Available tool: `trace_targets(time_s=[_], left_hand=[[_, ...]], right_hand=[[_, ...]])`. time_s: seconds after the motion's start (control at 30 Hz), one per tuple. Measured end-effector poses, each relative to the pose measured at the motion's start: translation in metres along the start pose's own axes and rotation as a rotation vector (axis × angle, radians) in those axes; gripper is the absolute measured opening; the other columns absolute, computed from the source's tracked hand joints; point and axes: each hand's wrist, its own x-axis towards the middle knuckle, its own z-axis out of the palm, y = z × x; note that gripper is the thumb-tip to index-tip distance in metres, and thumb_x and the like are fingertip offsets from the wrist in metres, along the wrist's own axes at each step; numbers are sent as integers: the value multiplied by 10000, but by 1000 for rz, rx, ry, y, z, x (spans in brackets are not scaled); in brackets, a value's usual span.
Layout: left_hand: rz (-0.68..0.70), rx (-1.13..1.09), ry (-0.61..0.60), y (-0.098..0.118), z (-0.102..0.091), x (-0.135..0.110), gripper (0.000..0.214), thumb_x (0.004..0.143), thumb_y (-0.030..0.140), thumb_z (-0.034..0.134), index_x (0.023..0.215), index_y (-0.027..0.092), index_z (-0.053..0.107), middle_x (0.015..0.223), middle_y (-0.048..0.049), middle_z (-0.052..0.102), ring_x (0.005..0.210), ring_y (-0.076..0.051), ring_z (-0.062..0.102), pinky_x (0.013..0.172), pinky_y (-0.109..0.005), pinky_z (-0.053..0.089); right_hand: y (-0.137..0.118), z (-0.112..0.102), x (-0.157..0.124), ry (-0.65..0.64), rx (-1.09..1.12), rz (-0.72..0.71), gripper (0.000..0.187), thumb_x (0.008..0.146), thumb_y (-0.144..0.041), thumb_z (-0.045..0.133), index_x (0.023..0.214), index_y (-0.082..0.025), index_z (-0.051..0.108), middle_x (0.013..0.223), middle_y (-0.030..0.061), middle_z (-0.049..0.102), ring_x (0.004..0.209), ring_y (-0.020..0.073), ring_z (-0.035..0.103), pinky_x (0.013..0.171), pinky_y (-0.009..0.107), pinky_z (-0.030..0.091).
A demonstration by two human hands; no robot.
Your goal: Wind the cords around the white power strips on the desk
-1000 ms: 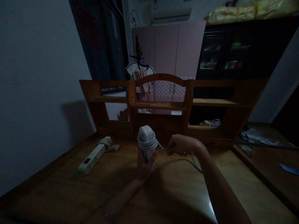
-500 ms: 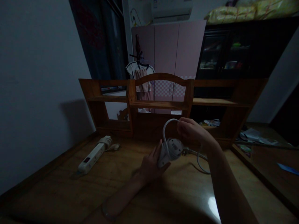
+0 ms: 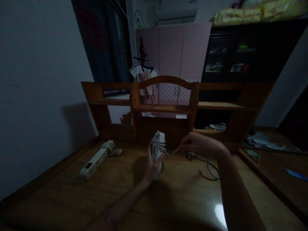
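My left hand (image 3: 152, 165) is wrapped around a white power strip (image 3: 159, 138), held tilted up above the desk. Several turns of its grey-white cord (image 3: 158, 145) circle the strip's upper part. To the right, my right hand (image 3: 196, 142) pinches the cord, which runs slack from the strip to my fingers. The cord's far end lies on the desk below my right wrist, with a loop and a plug (image 3: 190, 155). A second white power strip (image 3: 96, 162), its own cord bundled at the far end, rests on the left and is touched by neither hand.
A wooden shelf unit (image 3: 166, 109) stands along the back of the desk (image 3: 115, 199). The wall (image 3: 43, 96) rises on the left. A raised wooden edge (image 3: 271, 183) borders the desk at the right, with a blue flat item (image 3: 297, 174) beyond it.
The held power strip has turned more upright and shifted left. My right hand has come down from above it to its right side, drawing the cord along.
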Motion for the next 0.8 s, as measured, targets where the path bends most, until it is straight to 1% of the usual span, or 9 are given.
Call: trace_targets(time_s=[0.1, 0.17, 0.27, 0.37, 0.43, 0.5, 0.6, 0.67, 0.8], left_hand=[[107, 48, -50, 10, -2, -3, 758, 847, 395, 586, 1469, 282, 167, 1491, -68, 349, 1345, -220, 365, 1094, -370, 304], [205, 106, -138, 15, -5, -6, 801, 819, 383, 613, 1474, 265, 167, 1492, -77, 348, 1344, -238, 366, 1089, -384, 318], [362, 229, -320, 16, -10, -12, 879, 782, 405, 642, 1484, 256, 134, 1446, -101, 416, 1282, -267, 446, 1044, -409, 380], [506, 396, -483, 11, -12, -18, 863, 781, 454, 626, 1483, 270, 157, 1378, -120, 484, 1177, -285, 537, 974, -419, 440], [537, 481, -543, 11, -10, -21, 842, 775, 475, 621, 1476, 275, 201, 1336, -126, 514, 1109, -291, 577, 935, -414, 464], [501, 507, -552, 14, -7, -23, 835, 771, 464, 621, 1475, 300, 203, 1300, -106, 544, 1065, -282, 599, 907, -402, 480], [382, 466, -472, 18, -3, -21, 844, 766, 432, 630, 1474, 346, 177, 1340, -65, 529, 1118, -278, 575, 926, -402, 468], [263, 412, -354, 15, -1, -17, 815, 769, 436, 633, 1465, 321, 225, 1381, -77, 500, 1173, -286, 545, 957, -412, 442], [32, 210, -164, -3, -1, -3, 742, 804, 476, 605, 1438, 245, 296, 1393, -103, 490, 1248, -266, 493, 1008, -389, 396]], right_hand=[[22, 7, 12, 133, -261, 210, 176, 758, -235, 581, 646, -146, 684, 619, 62, 647, 537, 148, 548, 485, 235, 334], [28, 8, 17, 274, -395, 300, 137, 753, -168, 557, 698, -138, 679, 700, 116, 674, 601, 186, 591, 523, 258, 344], [24, 3, 21, 655, -459, 364, 189, 836, -143, 456, 837, -127, 645, 841, 170, 673, 687, 221, 608, 581, 293, 351], [12, -6, 19, 1141, -246, 278, 215, 918, -254, 405, 871, -156, 591, 845, 119, 639, 694, 198, 573, 586, 283, 349], [5, -13, 13, 1330, 109, 99, 254, 930, -362, 405, 846, -181, 563, 754, 46, 573, 614, 152, 505, 538, 252, 327], [2, -21, 4, 1361, 532, -101, 267, 912, -423, 427, 810, -198, 530, 667, -22, 452, 499, 104, 373, 467, 225, 263], [1, -35, -12, 1245, 984, -307, 236, 873, -419, 480, 765, -210, 482, 630, -66, 306, 444, 83, 185, 418, 221, 163], [0, -43, -21, 1207, 1090, -398, 214, 868, -400, 498, 765, -214, 475, 647, -65, 303, 451, 84, 159, 417, 224, 146], [0, -49, -29, 1215, 1118, -507, 225, 896, -395, 491, 769, -210, 489, 679, -52, 342, 461, 79, 184, 424, 234, 131]])
